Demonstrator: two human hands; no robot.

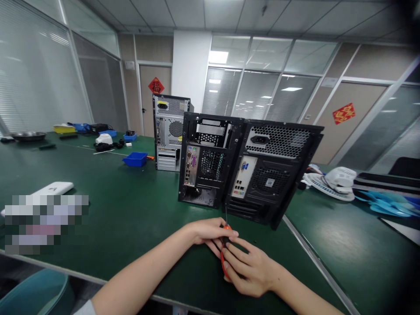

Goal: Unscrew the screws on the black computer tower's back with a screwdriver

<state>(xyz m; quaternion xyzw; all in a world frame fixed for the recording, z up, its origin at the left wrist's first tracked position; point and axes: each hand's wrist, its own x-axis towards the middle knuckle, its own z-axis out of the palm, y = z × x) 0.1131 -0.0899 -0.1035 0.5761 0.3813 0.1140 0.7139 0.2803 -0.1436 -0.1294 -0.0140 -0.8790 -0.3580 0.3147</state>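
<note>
Just above the table's front edge, both my hands hold a screwdriver (227,227) with an orange-red and black handle. Its thin shaft points away from me, towards the bottom of the computer cases. My left hand (208,232) is closed around the front of the handle, with the thumb on top. Farther back, the fingers of my right hand (250,267) curl around the handle and hide part of it. Beyond the hands stand two black computer cases, the left one (226,151) with an open upper bay and the right one (278,157) with a power socket, their rear panels facing me.
A third computer case (170,131) stands behind on the left. Nearby on the green table (131,218) is a blue bin (135,159). A fan part (334,183) and light-blue fan blades (383,202) lie at right. A teal bucket (36,291) is below the front edge.
</note>
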